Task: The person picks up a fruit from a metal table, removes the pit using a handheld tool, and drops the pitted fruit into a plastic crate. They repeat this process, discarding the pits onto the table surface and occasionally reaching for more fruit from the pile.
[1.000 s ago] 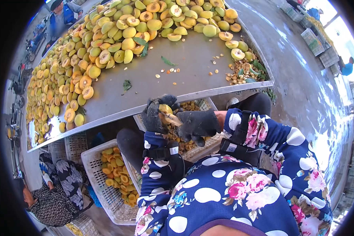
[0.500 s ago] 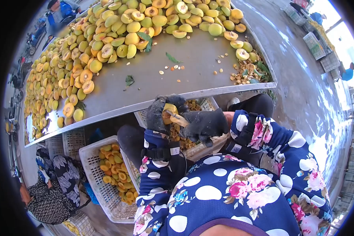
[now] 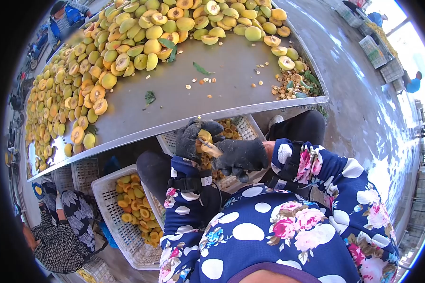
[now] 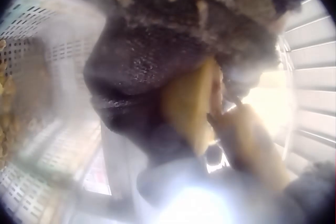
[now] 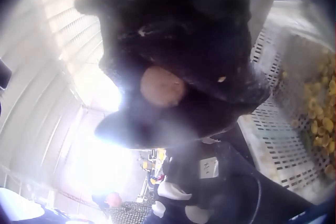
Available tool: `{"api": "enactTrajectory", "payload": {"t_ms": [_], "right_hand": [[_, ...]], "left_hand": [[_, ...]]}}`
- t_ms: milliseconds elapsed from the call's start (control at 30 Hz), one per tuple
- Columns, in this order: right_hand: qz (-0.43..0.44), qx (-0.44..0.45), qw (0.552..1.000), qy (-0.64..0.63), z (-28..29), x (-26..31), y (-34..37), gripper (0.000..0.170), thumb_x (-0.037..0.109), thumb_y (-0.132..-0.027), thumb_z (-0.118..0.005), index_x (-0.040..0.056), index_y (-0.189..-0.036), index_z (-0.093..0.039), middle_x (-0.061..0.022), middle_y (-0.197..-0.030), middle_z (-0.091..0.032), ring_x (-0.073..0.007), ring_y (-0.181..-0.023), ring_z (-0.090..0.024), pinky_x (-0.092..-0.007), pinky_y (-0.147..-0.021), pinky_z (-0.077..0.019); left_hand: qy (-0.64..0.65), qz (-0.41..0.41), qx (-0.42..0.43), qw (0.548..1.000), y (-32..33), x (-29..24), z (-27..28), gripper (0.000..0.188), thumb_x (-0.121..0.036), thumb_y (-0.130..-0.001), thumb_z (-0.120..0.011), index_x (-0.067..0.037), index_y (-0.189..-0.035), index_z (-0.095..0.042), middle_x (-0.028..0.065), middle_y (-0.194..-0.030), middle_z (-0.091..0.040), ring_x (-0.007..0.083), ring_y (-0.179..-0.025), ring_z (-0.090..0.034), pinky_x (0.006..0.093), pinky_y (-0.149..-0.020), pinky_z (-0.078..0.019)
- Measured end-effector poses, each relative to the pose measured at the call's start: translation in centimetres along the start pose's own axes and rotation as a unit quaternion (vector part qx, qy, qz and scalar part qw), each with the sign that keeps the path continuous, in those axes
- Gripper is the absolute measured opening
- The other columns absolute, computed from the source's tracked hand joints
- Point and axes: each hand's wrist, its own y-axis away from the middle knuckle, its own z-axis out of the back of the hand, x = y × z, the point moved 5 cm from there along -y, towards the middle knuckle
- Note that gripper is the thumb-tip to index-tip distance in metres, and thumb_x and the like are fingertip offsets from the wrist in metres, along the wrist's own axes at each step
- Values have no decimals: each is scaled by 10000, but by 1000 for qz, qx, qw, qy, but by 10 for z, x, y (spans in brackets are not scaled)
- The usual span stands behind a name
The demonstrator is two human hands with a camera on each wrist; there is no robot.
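Both hands wear dark, soiled gloves and meet just in front of the table edge. My left hand (image 3: 192,139) holds a yellow apricot half (image 3: 205,136), its cut face turned toward the right hand; the left wrist view shows the apricot half (image 4: 189,106) between thumb and fingers. My right hand (image 3: 243,154) grips a short wooden-handled tool (image 3: 212,150), its tip at the cut face. The round butt of the wooden handle (image 5: 163,86) shows from inside the right fist. Glove and glare hide most of the tool's tip.
A metal-topped table (image 3: 175,94) bears a large heap of halved apricots (image 3: 99,61), with a pile of pits (image 3: 292,85) at its right corner. Beneath the hands stands a crate of apricot pieces (image 3: 229,128); another white crate (image 3: 101,198) stands left. People sit or stand nearby.
The head view has shifted slightly. Both hands stay together, the tool's tip still at the apricot half, with the right hand a little lower in view than one second ago.
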Motion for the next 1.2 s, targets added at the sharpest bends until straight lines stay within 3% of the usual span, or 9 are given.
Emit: {"api": "enactTrajectory", "payload": {"t_ms": [133,433,500,733,767,933,1033,1067,1200], "right_hand": [[6,89,975,-201,1,-12,-2,157,159,-841,-532,15,-905,-530,-69,-696,-576,-107,-483,-550,-225,-365,-446],[159,92,972,145,2,-9,-3,191,168,-845,-533,21,-967,-524,-51,-703,-557,-105,-516,-554,-204,-394,-442],[24,213,944,-252,-1,-29,-11,270,202,-875,-496,13,-1068,-489,-45,-772,-545,-91,-562,-545,-201,-441,-450],[59,218,951,-213,-5,-33,-13,321,207,-868,-506,27,-1128,-451,-11,-785,-520,-62,-550,-491,-178,-464,-428],[79,191,972,-111,-15,-18,0,336,201,-844,-537,33,-1123,-452,-7,-781,-521,-52,-538,-483,-172,-454,-416],[19,108,994,-25,10,-15,28,261,273,-812,-587,55,-924,-499,4,-565,-478,-46,-426,-445,-206,-332,-346],[-41,-12,998,37,52,-80,-8,261,294,-812,-588,57,-885,-506,-16,-580,-483,-81,-394,-439,-227,-337,-362],[-90,-116,983,114,51,-79,-4,269,280,-797,-596,36,-873,-513,-43,-606,-514,-126,-442,-489,-271,-377,-411],[-190,107,716,663,95,-176,-44,405,165,-745,-497,33,-1128,-507,-190,-966,-603,-342,-927,-578,-424,-806,-441]], "left_hand": [[189,30,-1,982,-1,1,-5,377,-276,-876,-458,78,-903,-583,183,-877,-620,254,-744,-624,356,-686,-540],[199,17,5,980,-2,13,-5,413,-313,-865,-422,63,-978,-554,189,-912,-607,305,-752,-618,420,-707,-536],[245,57,13,968,0,13,-7,426,-327,-863,-425,60,-994,-547,190,-922,-604,302,-774,-616,417,-720,-533],[459,134,55,877,1,33,1,516,-398,-871,-407,60,-1091,-495,211,-1019,-575,322,-889,-588,471,-783,-494],[332,19,-129,934,15,14,-4,553,-431,-881,-373,57,-1118,-479,210,-1043,-569,335,-884,-587,493,-791,-479],[310,-4,-26,950,23,-29,3,428,-297,-911,-374,80,-1074,-496,222,-1015,-578,349,-910,-584,464,-823,-480],[-135,-133,-194,963,56,-79,25,423,-276,-914,-368,93,-1076,-497,183,-993,-595,278,-873,-599,404,-785,-499],[169,-123,-187,960,63,-72,52,421,-278,-892,-404,88,-1077,-498,185,-1002,-593,290,-862,-603,416,-769,-504],[93,-72,-267,957,139,-113,162,439,-326,-875,-412,24,-1118,-515,190,-1117,-547,324,-996,-548,464,-836,-453]]}}
